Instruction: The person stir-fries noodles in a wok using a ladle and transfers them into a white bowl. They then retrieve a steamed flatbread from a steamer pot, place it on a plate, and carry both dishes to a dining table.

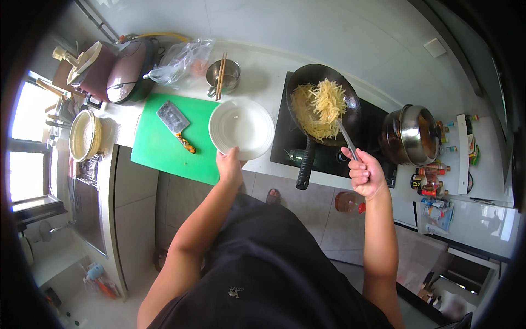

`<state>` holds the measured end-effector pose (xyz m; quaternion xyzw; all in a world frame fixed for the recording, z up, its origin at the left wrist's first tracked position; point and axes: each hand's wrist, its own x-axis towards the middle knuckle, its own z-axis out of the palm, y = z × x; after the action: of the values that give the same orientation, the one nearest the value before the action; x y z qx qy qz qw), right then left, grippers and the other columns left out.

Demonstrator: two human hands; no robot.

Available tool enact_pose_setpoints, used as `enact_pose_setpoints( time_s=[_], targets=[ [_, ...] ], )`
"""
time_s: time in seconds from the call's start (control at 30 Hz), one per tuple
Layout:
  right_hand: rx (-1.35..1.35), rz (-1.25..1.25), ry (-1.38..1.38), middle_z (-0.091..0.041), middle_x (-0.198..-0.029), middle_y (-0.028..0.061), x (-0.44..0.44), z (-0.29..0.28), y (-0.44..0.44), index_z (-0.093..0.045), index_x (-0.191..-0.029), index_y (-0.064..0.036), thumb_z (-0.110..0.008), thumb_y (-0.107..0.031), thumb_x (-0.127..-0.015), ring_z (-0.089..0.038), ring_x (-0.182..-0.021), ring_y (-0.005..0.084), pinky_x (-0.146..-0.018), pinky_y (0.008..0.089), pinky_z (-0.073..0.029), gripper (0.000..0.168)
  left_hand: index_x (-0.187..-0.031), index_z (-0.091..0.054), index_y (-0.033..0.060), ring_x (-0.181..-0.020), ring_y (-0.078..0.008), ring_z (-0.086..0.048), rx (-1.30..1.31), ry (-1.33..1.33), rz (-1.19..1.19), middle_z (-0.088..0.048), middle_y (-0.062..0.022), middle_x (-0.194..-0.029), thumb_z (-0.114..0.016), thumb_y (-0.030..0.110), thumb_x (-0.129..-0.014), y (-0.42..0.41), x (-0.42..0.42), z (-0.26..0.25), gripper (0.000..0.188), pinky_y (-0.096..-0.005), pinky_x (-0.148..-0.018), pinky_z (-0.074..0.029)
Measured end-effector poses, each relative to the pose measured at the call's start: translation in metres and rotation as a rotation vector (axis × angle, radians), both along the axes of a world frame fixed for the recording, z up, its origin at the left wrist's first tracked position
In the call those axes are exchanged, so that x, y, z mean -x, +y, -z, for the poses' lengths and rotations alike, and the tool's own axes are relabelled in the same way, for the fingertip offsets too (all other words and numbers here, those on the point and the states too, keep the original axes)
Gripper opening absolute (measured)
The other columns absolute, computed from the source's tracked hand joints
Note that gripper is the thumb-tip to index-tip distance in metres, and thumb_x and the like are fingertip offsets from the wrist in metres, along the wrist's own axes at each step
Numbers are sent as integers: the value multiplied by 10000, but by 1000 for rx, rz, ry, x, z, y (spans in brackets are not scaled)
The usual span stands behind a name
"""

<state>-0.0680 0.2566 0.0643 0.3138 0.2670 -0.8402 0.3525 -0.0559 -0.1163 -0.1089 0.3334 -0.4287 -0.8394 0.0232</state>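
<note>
My left hand (231,165) grips the near rim of a white bowl (242,129), which is empty and is held over the right side of a green cutting board (144,144). My right hand (367,172) is closed around the metal handle of a utensil (348,140). Its far end, hidden under a heap of pale shredded food (327,100), is lifted over a dark wok (353,103). More shreds (303,100) lie inside the wok, whose black handle (305,164) points toward me. On the board rests a cleaver (173,117) with a patterned orange and black handle.
Chopsticks (221,78) lie across a small metal pot (232,74), beside a clear plastic bag (181,61). A lidded steel pot (411,133) stands right of the wok on the black cooktop (283,144). A rice cooker (131,70) and a woven basket (85,135) are at left; several bottles (431,169) stand at right.
</note>
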Motion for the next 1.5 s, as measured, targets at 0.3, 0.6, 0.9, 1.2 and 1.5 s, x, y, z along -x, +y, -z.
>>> enact_pose_setpoints(
  time_s=[0.3,0.6,0.9,1.2,1.5],
  targets=[
    [5,-10,98,-413,-601,-72,5,-49,-4,-537,-1382,-64,-381,-346,-1116,-423,-438,15,-365,167,-375,417,-1309,-477,31,-1083,-285,-684,98,235,144,-621,-152,-1224,-564,37,-963,43,71,-81,358,-460,-852,-629],
    [-152,-109,206,-394,-599,-74,-3,-85,-36,-548,-1359,-62,-373,-370,-1113,-374,-423,15,-355,174,-344,431,-1375,-446,85,-1127,-292,-675,-198,197,405,-591,-138,-1313,-511,203,-1065,116,114,-84,338,-464,-879,-625],
    [-833,-288,279,-459,-637,-26,-27,-64,-64,-569,-1329,-31,-414,-387,-1098,-373,-443,58,-401,255,-362,452,-1405,-418,109,-1161,-280,-658,-245,280,396,-575,-126,-1348,-446,307,-1104,111,95,-92,361,-466,-922,-612],
    [-1802,-339,1138,-500,-667,1,-37,-12,-55,-582,-1371,-54,-483,-313,-1081,-497,-509,119,-456,301,-442,401,-1396,-433,122,-1125,-255,-678,-270,268,356,-605,-121,-1316,-451,316,-1102,92,88,-95,353,-443,-893,-618],
    [-1153,-230,637,-482,-677,-33,-30,-39,-78,-560,-1446,-45,-482,-288,-1090,-502,-617,55,-546,227,-372,439,-1376,-442,139,-1111,-247,-682,-248,260,302,-617,-101,-1296,-467,335,-1097,68,85,-95,342,-422,-875,-615]
  ],
)
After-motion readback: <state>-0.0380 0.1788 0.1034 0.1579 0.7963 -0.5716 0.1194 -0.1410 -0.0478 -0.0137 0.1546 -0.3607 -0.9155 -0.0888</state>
